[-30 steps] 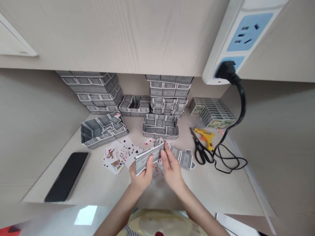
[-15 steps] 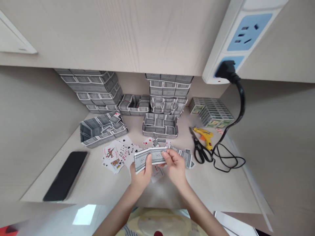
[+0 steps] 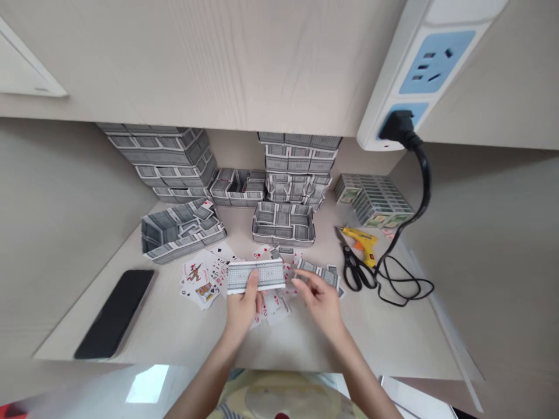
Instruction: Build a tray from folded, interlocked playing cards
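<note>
My left hand (image 3: 244, 305) pinches a strip of playing cards (image 3: 268, 274), thumb across its grey patterned backs. The strip looks like two cards joined end to end, lying nearly level over the desk. To its right, my right hand (image 3: 321, 299) has thumb and forefinger apart with nothing visible between them. Just beyond those fingers lies another grey-backed card piece (image 3: 321, 271); whether they touch it I cannot tell. Loose face-up cards (image 3: 205, 276) spread on the left, including a joker and a king. More red-suited cards (image 3: 275, 305) lie partly beneath my left hand.
Card-built boxes stand behind: an open one with cards inside (image 3: 183, 233), a smaller one (image 3: 283, 227) and tall stacks (image 3: 299, 163). Scissors (image 3: 356, 267), a yellow glue gun (image 3: 360, 241) and its black cable lie right. A black phone (image 3: 116, 314) lies left.
My right hand has let go of the card strip and moved slightly right, its fingers parting. My left hand has shifted left with the strip, which now lies straighter.
</note>
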The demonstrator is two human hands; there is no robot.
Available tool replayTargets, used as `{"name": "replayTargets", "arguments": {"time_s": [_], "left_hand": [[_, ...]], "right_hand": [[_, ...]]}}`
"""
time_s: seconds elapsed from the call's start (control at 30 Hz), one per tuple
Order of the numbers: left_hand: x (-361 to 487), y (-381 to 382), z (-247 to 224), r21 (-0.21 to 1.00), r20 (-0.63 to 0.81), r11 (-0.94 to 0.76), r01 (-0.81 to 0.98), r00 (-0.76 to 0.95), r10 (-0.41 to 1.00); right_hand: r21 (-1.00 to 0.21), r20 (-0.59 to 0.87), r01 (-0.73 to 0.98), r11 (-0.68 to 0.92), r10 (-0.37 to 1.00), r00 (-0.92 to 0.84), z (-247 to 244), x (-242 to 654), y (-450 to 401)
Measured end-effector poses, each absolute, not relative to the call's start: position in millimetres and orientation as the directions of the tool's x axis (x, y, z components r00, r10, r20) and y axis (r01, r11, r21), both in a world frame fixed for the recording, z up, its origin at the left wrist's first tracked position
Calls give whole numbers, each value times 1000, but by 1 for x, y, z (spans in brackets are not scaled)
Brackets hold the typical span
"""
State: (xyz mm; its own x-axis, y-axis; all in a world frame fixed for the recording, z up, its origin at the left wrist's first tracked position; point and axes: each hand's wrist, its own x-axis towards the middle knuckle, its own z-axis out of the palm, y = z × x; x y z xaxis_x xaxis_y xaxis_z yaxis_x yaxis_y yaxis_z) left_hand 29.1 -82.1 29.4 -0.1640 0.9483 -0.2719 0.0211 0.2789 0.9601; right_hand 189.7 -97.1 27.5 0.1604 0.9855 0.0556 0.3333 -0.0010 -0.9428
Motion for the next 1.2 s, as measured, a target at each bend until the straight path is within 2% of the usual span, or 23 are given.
{"name": "replayTargets", "arguments": {"time_s": [0.07, 0.13, 0.23, 0.33, 0.47, 0.53, 0.6, 0.67, 0.73, 0.83, 0.93, 1.0, 1.07, 1.2], "left_hand": [[25, -74, 28, 950, -312, 313, -22, -173, 934], [22, -67, 27, 932, -361, 355, -72, -120, 925], [22, -61, 27, 890, -440, 442, -117, 41, 897], [23, -59, 29, 853, -489, 511, -107, 179, 854], [23, -61, 34, 857, -467, 509, -82, 292, 834], [22, -62, 37, 877, -419, 470, -98, 324, 848], [22, -62, 40, 911, -339, 394, -120, 324, 883], [21, -62, 43, 951, -245, 288, -116, 291, 925], [20, -61, 47, 986, -126, 146, -81, 206, 970], [18, -63, 52, 987, 152, -156, 41, 76, 985], [17, -65, 58, 862, 381, -421, 281, 188, 905], [18, -66, 61, 747, 413, -496, 443, 277, 868], [18, -65, 63, 672, 406, -501, 545, 295, 865], [19, -64, 63, 685, 335, -471, 556, 333, 881]], "right_hand": [[-821, 271, 556, 132, 946, 176, 23, 210, -97], [-702, 357, 681, 209, 930, 82, 18, 227, -96], [-645, 296, 734, 212, 955, -16, 11, 242, -94], [-688, 222, 706, 165, 975, -11, 6, 244, -93], [-833, 205, 538, 127, 975, 87, 14, 238, -91], [-941, 118, 331, 68, 984, 136, 24, 231, -90], [-999, -23, 45, -28, 992, 122, 35, 221, -90], [-964, -183, -206, -171, 982, 42, 45, 210, -92], [-895, -299, -328, -303, 952, -63, 53, 198, -95], [-850, -334, -367, -377, 926, -177, 56, 184, -98], [-850, -321, -359, -386, 919, -229, 54, 176, -100], [-844, -327, -358, -401, 911, -250, 54, 174, -101], [-831, -326, -373, -412, 905, -273, 55, 173, -101], [-818, -294, -383, -429, 884, -363, 59, 176, -101]]}}
